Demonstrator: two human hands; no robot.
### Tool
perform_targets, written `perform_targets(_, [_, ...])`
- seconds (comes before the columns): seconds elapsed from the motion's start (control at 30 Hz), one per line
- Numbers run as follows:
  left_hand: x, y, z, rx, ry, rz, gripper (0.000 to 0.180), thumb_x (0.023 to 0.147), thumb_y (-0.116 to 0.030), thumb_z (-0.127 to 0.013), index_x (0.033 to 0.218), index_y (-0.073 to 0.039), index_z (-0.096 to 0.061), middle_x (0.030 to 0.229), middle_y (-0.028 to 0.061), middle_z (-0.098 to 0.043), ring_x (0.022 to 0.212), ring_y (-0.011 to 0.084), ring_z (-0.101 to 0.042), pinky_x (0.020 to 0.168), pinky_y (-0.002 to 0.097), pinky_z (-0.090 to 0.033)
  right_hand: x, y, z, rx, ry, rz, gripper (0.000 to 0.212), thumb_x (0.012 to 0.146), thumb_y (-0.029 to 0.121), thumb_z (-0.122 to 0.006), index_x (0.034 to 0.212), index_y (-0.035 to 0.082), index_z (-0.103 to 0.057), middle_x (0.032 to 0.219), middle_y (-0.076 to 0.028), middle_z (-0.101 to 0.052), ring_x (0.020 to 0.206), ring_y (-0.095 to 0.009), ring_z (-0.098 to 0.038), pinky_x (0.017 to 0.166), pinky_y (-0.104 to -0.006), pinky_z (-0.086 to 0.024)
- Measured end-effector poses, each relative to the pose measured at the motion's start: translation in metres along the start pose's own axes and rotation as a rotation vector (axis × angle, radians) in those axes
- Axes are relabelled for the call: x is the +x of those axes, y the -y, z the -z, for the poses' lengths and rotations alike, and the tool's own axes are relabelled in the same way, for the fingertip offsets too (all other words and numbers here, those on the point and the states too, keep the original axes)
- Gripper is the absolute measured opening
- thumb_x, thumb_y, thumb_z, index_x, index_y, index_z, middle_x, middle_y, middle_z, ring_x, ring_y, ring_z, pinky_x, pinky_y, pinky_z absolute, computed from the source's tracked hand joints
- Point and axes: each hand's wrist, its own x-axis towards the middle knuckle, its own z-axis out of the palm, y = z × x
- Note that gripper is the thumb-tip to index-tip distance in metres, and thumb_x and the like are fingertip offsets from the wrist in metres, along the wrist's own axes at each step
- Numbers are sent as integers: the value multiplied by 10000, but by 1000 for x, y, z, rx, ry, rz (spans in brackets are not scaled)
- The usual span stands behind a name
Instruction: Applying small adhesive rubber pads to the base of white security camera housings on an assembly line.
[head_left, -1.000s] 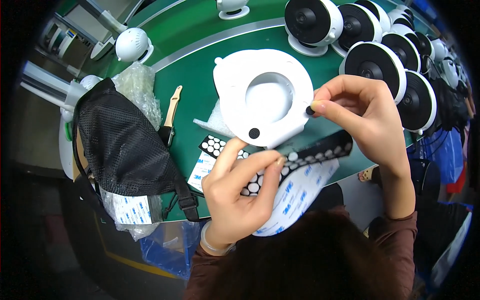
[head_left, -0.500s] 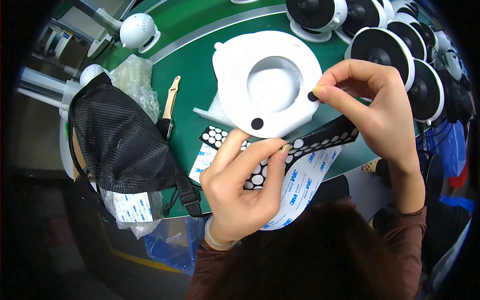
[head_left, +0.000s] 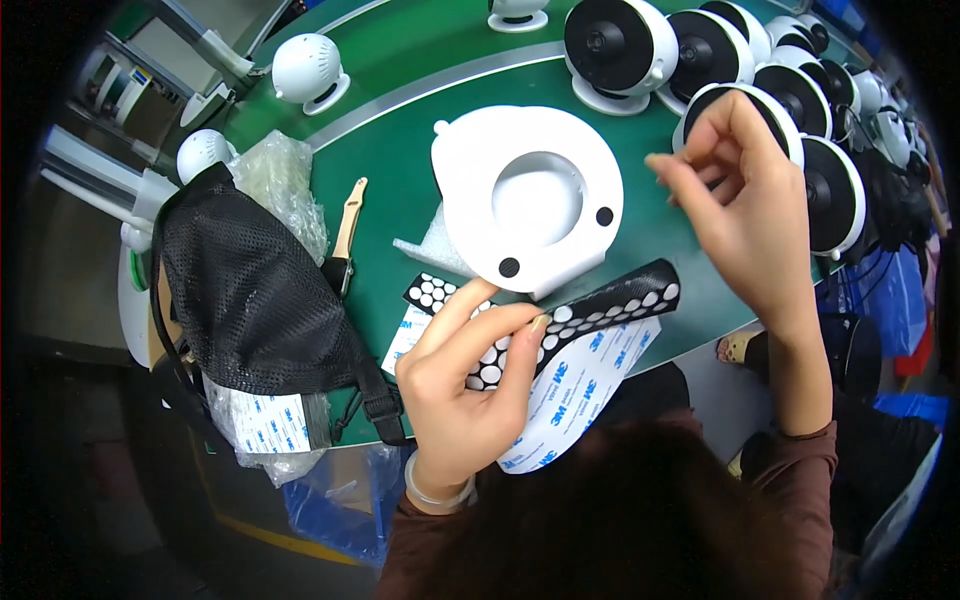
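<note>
White housing [head_left: 535, 200] is laid over worktop [head_left: 390, 165], apparently cushioned by foam [head_left: 440, 246], black dots [head_left: 604, 216] upward. At housing's near side, dotted strip [head_left: 615, 297] is pinched by left grip [head_left: 465, 385], likely for reach. Right of housing, right grip [head_left: 745, 205] is held clear; whether anything is grasped cannot be told.

Left hand [head_left: 455, 390]: near 6 o'clock, thumb and forefinger pinched
Right hand [head_left: 750, 225]: at 2 o'clock, loosely curled
Right forearm [head_left: 803, 385]: upright, by 4 o'clock

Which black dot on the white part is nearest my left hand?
The lower-left dot, close by your left hand; the other dot sits higher and farther right.
</note>
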Motion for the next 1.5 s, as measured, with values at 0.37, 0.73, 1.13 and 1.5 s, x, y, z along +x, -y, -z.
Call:
perform_targets(0.37, [1, 2, 8, -39, 125, 97, 85, 706, 1, -650, 790, -11, -639, 811, 108, -609, 619, 227, -622, 527, 263, -470, 156, 20, -76, -308, 379, 114, 375, 843, 285, -522, 1014, -41, -595, 807, -227, -630, 770, -346, -621, 749, -380, -480])
perform_targets(0.73, [-9, 6, 12, 17, 160, 9, 106, 672, -53, -679, 773, -57, -646, 785, 125, -595, 539, 252, -572, 470, 312, -458, 252, 14, -273, 191, 481, -504, 1271, 433, 659, -735, 1333, -3, -130, 1235, -309, -377, 1100, -412, -473, 891, -419, -432])
perform_targets(1.13, [-2, 11, 16, -33, 186, -22, 207, 631, -39, -673, 836, -41, -643, 886, 122, -616, 497, 208, -521, 439, 297, -395, 257, -28, -231, 747, 1186, 18, 872, 501, 193, -674, 1305, 99, -348, 1190, -139, -478, 1115, -254, -468, 889, -377, -436])
perform_targets(1.5, [-12, 22, 15, -172, 274, 61, 191, 749, -125, -672, 920, -41, -659, 1000, 152, -624, 542, 152, -601, 456, 243, -487, 251, 17, -215, 624, 1296, 92, 1031, 656, 516, -665, 1391, 13, -146, 1376, -225, -292, 1291, -301, -272, 1022, -450, -268])
